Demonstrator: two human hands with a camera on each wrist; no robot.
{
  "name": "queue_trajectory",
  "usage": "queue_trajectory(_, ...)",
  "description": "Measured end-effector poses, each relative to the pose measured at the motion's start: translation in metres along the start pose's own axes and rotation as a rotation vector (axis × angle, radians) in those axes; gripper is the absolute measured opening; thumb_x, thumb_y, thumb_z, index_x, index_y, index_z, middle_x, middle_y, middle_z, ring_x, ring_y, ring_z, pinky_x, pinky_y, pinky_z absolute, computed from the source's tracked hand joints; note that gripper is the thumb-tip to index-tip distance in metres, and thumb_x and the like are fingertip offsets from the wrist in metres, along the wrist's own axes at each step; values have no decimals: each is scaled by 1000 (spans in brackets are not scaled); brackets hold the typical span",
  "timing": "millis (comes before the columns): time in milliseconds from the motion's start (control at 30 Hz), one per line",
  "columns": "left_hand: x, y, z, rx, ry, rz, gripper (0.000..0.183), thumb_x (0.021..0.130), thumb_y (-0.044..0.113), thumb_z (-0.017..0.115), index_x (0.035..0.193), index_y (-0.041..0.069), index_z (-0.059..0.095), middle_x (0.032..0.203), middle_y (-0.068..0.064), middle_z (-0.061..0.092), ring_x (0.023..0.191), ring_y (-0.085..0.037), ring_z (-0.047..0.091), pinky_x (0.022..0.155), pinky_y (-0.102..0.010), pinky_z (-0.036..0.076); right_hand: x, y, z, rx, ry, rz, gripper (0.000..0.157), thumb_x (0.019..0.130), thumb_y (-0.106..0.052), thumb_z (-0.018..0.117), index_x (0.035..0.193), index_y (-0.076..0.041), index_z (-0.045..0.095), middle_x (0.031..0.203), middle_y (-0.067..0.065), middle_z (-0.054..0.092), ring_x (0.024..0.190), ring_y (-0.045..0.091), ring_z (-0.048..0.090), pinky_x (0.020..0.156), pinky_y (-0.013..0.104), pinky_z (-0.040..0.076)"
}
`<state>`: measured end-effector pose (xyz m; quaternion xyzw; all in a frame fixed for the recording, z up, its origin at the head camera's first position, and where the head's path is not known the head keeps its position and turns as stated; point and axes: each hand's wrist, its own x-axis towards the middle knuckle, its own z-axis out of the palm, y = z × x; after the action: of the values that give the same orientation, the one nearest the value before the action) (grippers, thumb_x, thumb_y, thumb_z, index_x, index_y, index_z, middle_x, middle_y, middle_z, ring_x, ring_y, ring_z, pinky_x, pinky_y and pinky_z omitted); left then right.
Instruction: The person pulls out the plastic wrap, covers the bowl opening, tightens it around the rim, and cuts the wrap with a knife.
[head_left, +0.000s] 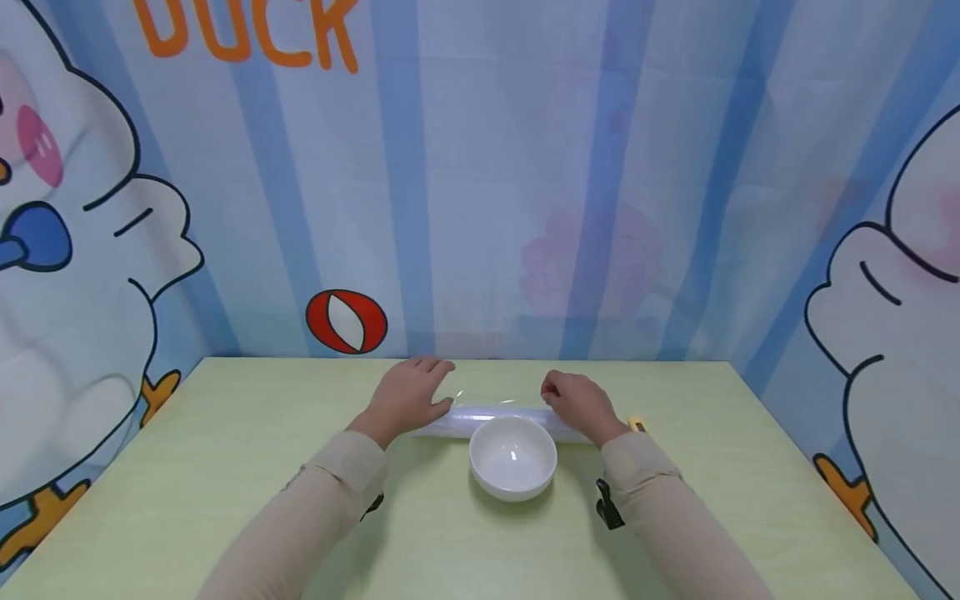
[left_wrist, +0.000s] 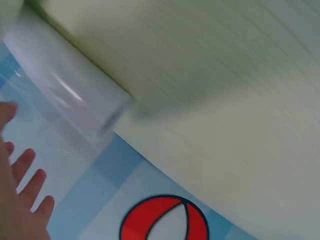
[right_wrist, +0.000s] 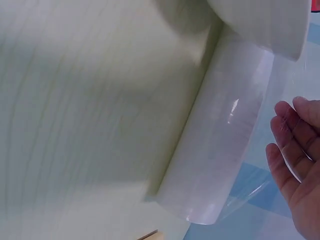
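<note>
A roll of clear plastic wrap (head_left: 444,425) lies across the table, and a thin sheet of film rises from its far side. In front of its middle stands a white bowl (head_left: 513,462), upright, its inside showing no contents. My left hand (head_left: 408,396) is over the roll's left part, fingers spread and fairly straight; whether they touch the film is unclear. My right hand (head_left: 581,404), over the right part, pinches the film between thumb and fingertips. The right wrist view shows the film stretching from the roll (right_wrist: 220,135) to that hand (right_wrist: 300,150).
A yellow-handled tool (head_left: 636,424), partly hidden by the right wrist, lies near the roll's right end. The pale wooden table (head_left: 247,467) ends at a printed curtain (head_left: 480,208) with duck figures and a red-and-white ball.
</note>
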<state>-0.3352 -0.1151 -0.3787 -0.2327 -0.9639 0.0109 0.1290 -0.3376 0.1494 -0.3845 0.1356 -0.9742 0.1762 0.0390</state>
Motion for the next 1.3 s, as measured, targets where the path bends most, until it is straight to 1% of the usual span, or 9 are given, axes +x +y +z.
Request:
queue_trajectory(133, 11, 13, 7, -68, -151, -19, 63, 86, 38, 62, 138, 10, 40, 136, -10, 48, 127, -28, 42, 107, -43, 34, -1, 1, -2, -7, -11, -8, 8, 91, -15, 55, 95, -13, 62, 87, 1, 63, 75, 14, 54, 69, 32, 48)
queue_trajectory(400, 24, 14, 20, -267, -363, -89, 51, 90, 33, 58, 135, 12, 46, 110, -5, 60, 99, -18, 56, 93, -36, 46, -2, 1, -3, -12, -27, -15, 7, 91, -16, 56, 94, -13, 62, 86, 0, 63, 76, 14, 55, 71, 32, 48)
queue_trajectory(567, 27, 10, 17, -284, -376, -65, 34, 87, 29, 62, 118, 14, 62, 97, -2, 56, 87, -15, 51, 82, -33, 47, -3, 0, -3, -19, -36, -21, 8, 91, -17, 56, 94, -14, 63, 86, 0, 63, 75, 13, 55, 70, 31, 48)
queue_trajectory(733, 28, 12, 9, -273, -356, -62, 12, 85, 25, 65, 94, 18, 67, 97, -2, 55, 91, -17, 48, 85, -34, 45, -3, -1, -4, -25, -33, -23, 9, 91, -17, 55, 95, -14, 62, 86, 0, 63, 75, 13, 55, 69, 31, 47)
queue_trajectory(800, 28, 13, 7, -328, -355, -80, 14, 85, 24, 65, 96, 16, 63, 105, -3, 56, 97, -19, 49, 89, -36, 45, -3, 0, -4, -23, -30, -22, 8, 91, -17, 55, 94, -14, 62, 86, 0, 63, 74, 13, 54, 69, 31, 47)
queue_trajectory(933, 31, 19, 10, -494, -392, -105, 38, 89, 25, 58, 125, 13, 51, 130, -5, 51, 119, -23, 47, 102, -44, 39, -4, 2, -3, -19, -15, -32, 9, 91, -16, 55, 94, -14, 63, 86, 0, 63, 74, 13, 55, 69, 31, 47)
queue_trajectory(1033, 34, 24, 14, -582, -431, -88, 50, 92, 25, 53, 138, 16, 39, 137, -2, 48, 129, -23, 41, 106, -47, 34, -5, 3, -2, -11, 0, -53, 9, 92, -15, 54, 94, -13, 63, 85, 0, 62, 74, 12, 54, 69, 31, 47)
queue_trajectory(1167, 42, 33, 19, -612, -446, -43, 47, 91, 18, 54, 136, 14, 42, 128, -4, 55, 121, -22, 48, 103, -43, 38, -6, 3, -1, 0, 12, -73, 10, 92, -15, 53, 94, -13, 63, 85, 0, 62, 72, 12, 53, 69, 31, 47)
queue_trajectory(1300, 48, 37, 21, -561, -415, 4, 41, 90, 13, 56, 130, 11, 51, 109, -5, 59, 100, -19, 53, 90, -35, 46, -7, 3, -1, 4, 12, -72, 10, 92, -15, 53, 93, -13, 63, 84, 0, 62, 72, 12, 53, 69, 31, 47)
